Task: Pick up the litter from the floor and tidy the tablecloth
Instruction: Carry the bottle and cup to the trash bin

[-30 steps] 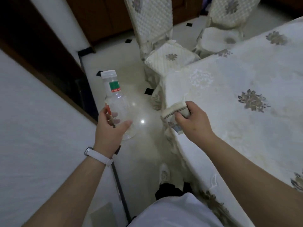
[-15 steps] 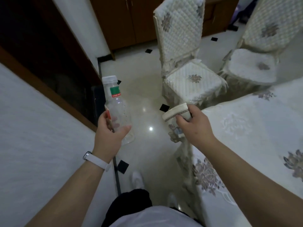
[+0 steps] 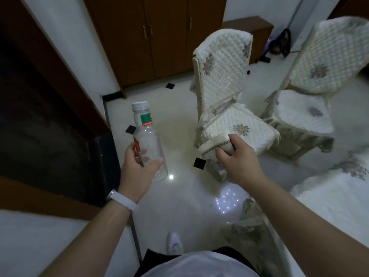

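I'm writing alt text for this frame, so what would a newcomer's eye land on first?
Probably the clear, empty plastic bottle with a white cap, held up by the left hand at centre left over the glossy floor. Next comes the crumpled cream packet gripped in the right hand, just in front of the quilted chair with its floral cover.

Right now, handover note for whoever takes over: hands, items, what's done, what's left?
Left hand grips a capped clear plastic bottle and a thin stick.
Right hand grips a patterned paper cup.
Done: these are off the floor.
Left: dispose of them, then straighten the tablecloth at right, which neither hand touches.
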Tool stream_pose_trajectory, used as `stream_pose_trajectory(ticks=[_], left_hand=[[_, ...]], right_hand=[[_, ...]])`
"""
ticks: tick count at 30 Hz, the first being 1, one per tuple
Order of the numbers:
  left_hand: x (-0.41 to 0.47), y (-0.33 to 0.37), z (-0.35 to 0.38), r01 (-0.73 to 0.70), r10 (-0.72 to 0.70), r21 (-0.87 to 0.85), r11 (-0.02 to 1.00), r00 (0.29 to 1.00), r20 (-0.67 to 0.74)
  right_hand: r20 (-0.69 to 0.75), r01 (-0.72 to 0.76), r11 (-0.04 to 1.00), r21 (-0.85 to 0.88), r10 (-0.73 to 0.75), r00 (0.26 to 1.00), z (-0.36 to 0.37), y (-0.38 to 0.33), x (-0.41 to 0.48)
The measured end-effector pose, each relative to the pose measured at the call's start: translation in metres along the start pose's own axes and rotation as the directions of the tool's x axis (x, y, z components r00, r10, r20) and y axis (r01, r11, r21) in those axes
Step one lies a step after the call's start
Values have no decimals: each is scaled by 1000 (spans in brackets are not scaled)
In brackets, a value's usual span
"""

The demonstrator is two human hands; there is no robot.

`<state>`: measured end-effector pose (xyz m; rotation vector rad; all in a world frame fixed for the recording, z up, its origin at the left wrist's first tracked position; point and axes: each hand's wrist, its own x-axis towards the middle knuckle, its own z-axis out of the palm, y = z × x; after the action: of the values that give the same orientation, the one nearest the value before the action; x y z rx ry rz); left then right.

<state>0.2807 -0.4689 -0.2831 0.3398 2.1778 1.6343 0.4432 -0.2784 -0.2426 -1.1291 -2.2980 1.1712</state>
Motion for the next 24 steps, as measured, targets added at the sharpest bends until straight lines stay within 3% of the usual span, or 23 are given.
stream_pose_trajectory(ticks=[14, 24], left_hand=[[170, 15, -10, 6, -6, -13, 1000, 999, 32], [332, 59, -5, 25, -25, 60, 998, 1000, 0]], right_hand=[[3, -7, 1000, 14, 6, 1000, 65, -40, 153], [103, 11, 998, 59, -17, 995, 118, -84, 343]])
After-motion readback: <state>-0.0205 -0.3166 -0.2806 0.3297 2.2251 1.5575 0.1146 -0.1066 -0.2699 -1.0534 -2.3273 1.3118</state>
